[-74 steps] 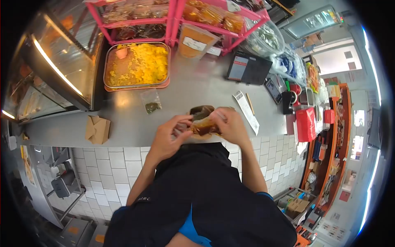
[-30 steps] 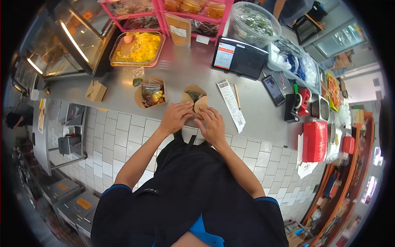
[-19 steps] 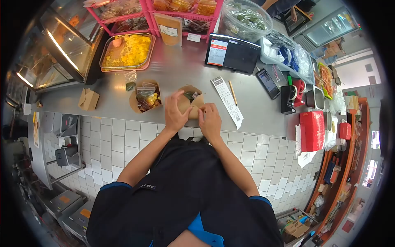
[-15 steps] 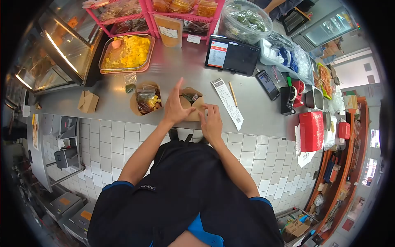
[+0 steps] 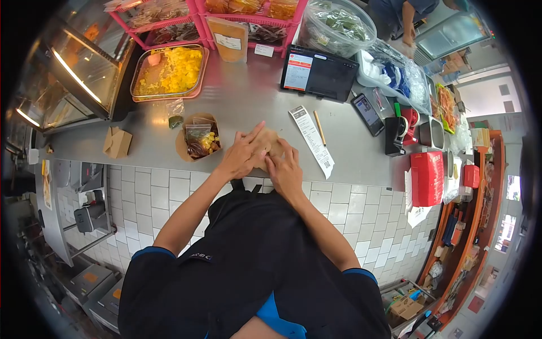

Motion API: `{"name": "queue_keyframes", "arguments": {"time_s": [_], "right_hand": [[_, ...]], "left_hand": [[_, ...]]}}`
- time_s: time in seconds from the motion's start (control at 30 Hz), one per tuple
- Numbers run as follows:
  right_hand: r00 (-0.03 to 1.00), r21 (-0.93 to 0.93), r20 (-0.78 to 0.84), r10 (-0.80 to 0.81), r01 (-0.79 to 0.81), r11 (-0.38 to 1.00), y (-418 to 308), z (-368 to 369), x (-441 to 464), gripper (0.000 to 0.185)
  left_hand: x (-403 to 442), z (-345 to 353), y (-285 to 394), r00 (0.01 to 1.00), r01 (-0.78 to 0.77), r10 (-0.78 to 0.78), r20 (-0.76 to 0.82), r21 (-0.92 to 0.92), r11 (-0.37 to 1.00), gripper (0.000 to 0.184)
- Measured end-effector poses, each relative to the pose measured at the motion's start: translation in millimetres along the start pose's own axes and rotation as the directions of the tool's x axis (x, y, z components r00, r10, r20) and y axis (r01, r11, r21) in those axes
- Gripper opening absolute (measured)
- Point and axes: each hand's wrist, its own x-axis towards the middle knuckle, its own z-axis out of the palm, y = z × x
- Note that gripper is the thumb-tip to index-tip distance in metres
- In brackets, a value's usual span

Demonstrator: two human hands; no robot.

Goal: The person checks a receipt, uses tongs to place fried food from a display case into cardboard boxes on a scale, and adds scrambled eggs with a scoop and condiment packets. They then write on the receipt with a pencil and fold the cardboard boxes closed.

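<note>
A brown paper box (image 5: 263, 141) stands at the counter's front edge, its flaps folded over the top so its contents are hidden. My left hand (image 5: 241, 155) presses on its left side and top, fingers close together. On its right side, my right hand (image 5: 285, 166) grips the box with bent fingers. To the left is an open brown box (image 5: 201, 137) holding yellow and dark food and a small clear bag. A small bag of green stuff (image 5: 175, 113) lies behind that box. Farther left sits a closed brown box (image 5: 117, 142).
On the steel counter (image 5: 243, 96) are a tray of yellow food (image 5: 169, 70), a tablet (image 5: 319, 73), a receipt (image 5: 311, 141), a pencil (image 5: 319, 127), a phone (image 5: 367, 114) and a red box (image 5: 427, 179). A co-worker's arm (image 5: 407, 22) shows at the back right.
The box flaps, partly open half a second ago, are now down over the top. My left hand has lowered from its raised, spread pose onto the box. The co-worker's arm shows more.
</note>
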Motion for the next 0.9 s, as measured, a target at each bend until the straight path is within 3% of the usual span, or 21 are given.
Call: {"name": "queue_keyframes", "arguments": {"time_s": [0.03,0.1,0.17,0.23,0.27,0.33,0.37,0.43,0.47,0.5,0.53,0.57,0.63,0.67,0.73,0.87,0.9], "right_hand": [[1.000,0.001,0.002,0.004,-0.004,1.000,3.2,0.2,1.2,0.029],[0.988,0.269,-0.036,0.151,-0.136,0.954,6.7,0.0,4.7,0.031],[0.973,0.292,-0.079,0.216,-0.185,0.938,7.4,1.8,-3.5,0.031],[0.954,0.316,-0.117,0.277,-0.229,0.921,4.8,-1.4,-13.2,0.032],[0.980,0.250,-0.076,0.185,-0.161,0.955,1.9,-3.5,-17.5,0.032],[0.994,0.182,-0.032,0.104,-0.097,0.979,1.0,-8.7,-18.2,0.033],[0.991,0.118,-0.073,0.114,-0.105,0.987,3.5,-10.8,-14.3,0.033],[0.986,0.055,-0.113,0.125,-0.120,0.991,0.3,-15.3,-16.5,0.033],[0.969,0.139,-0.064,0.237,-0.227,0.964,-3.7,-17.8,-19.0,0.031],[0.940,0.216,-0.008,0.341,-0.331,0.919,-6.1,-19.4,-19.3,0.029],[0.940,0.215,-0.013,0.341,-0.330,0.919,-6.8,-20.0,-18.3,0.029],[0.930,0.225,-0.033,0.366,-0.350,0.910,-7.1,-20.5,-18.1,0.027],[0.913,0.228,-0.056,0.403,-0.381,0.896,0.2,-20.2,-20.5,0.025],[0.918,0.231,0.002,0.396,-0.386,0.893,11.4,-16.4,-19.4,0.025],[0.921,0.235,0.062,0.384,-0.387,0.891,17.7,-15.9,-16.9,0.025],[0.891,0.310,0.118,0.439,-0.453,0.836,17.0,-17.8,-13.2,0.023],[0.877,0.332,0.116,0.466,-0.477,0.814,15.6,-17.2,-12.0,0.021]], "left_hand": [[-2.7,-2.7,0.8,0.987,0.010,-0.016,0.160,0.038,0.999,0.046],[4.5,-8.4,2.8,0.980,0.056,-0.064,0.191,0.046,0.997,0.046],[8.5,-4.9,5.0,0.971,0.097,-0.107,0.214,0.056,0.994,0.045],[3.3,10.3,9.8,0.985,0.161,-0.171,0.019,0.262,0.952,0.047],[1.4,16.8,14.8,0.986,0.154,-0.166,0.021,0.265,0.952,0.047],[-2.0,27.3,28.7,0.962,0.122,0.023,-0.272,0.501,0.857,0.050],[0.1,28.4,28.6,0.963,0.117,0.026,-0.269,0.500,0.858,0.050],[4.7,26.3,30.5,0.984,0.179,-0.163,-0.078,0.295,0.938,0.054],[4.4,25.5,34.2,0.984,0.177,-0.160,-0.079,0.294,0.939,0.054],[4.4,22.5,40.1,0.929,0.344,-0.366,0.060,0.228,0.911,0.053],[5.3,21.4,43.4,0.817,0.505,-0.537,0.211,0.186,0.843,0.052],[5.6,22.5,41.1,0.820,0.498,-0.530,0.215,0.187,0.847,0.052],[3.7,22.4,35.6,0.899,0.431,-0.438,0.017,0.141,0.891,0.047],[3.2,22.0,31.4,0.900,0.429,-0.436,0.025,0.136,0.893,0.047],[9.5,8.8,28.4,0.818,0.570,-0.557,0.143,-0.075,0.818,0.047],[11.6,13.4,18.5,0.813,0.581,-0.570,0.117,-0.227,0.782,0.050],[10.5,16.5,15.4,0.776,0.613,-0.596,0.207,-0.471,0.635,0.047]]}}
